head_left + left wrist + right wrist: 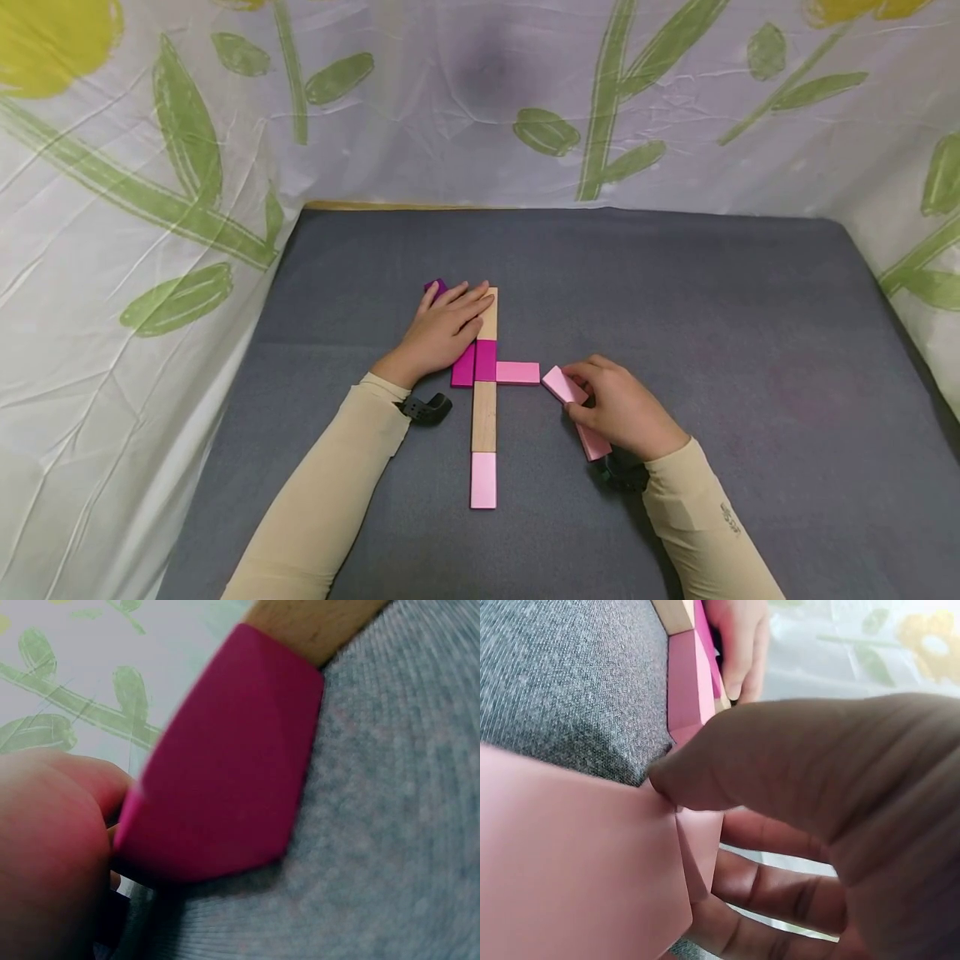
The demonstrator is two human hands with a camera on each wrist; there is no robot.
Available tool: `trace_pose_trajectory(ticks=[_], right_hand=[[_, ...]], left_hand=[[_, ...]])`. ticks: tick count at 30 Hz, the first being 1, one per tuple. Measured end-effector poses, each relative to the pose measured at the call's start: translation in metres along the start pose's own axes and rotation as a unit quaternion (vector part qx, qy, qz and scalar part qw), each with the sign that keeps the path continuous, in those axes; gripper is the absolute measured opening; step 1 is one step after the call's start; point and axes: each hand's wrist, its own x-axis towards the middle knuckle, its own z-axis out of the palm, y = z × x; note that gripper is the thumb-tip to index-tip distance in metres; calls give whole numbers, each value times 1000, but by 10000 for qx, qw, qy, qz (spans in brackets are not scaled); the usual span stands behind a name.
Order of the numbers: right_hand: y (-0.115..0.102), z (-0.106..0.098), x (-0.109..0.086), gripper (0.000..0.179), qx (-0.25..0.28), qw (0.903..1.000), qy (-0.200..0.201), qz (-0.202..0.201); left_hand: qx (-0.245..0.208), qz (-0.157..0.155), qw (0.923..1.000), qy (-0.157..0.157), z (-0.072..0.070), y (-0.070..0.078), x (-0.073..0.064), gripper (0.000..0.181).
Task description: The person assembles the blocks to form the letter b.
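My left hand (pixel 441 332) lies over the upper blocks with fingers stretched out, its fingertips touching the top wooden block (pixel 489 321). Partly under it are a purple block (pixel 441 287) and a magenta block (pixel 462 369), whose end fills much of the left wrist view. On the right, my right hand (pixel 626 408) pinches a light pink block (pixel 558 383) between thumb and fingers, set at a slant. Its near end comes close to a pink block (pixel 517 372) that sticks out sideways from the column. Another pink block (pixel 595 444) lies beneath the right hand, partly hidden.
Down the column run a magenta block (pixel 486 360), a lower wooden block (pixel 483 417) and a light pink block (pixel 483 481). They lie on a dark grey cloth-covered table (pixel 712 292). A white curtain (pixel 450 100) with painted flowers hangs behind and beside the table.
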Motion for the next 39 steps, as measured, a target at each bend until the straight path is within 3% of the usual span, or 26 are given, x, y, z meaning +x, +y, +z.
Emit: trace_pose_trajectory(ticks=[39], right_hand=[[4, 5, 0, 42, -154, 9997, 73, -176]], left_hand=[[-88, -66, 9999, -29, -1, 1, 0, 51]])
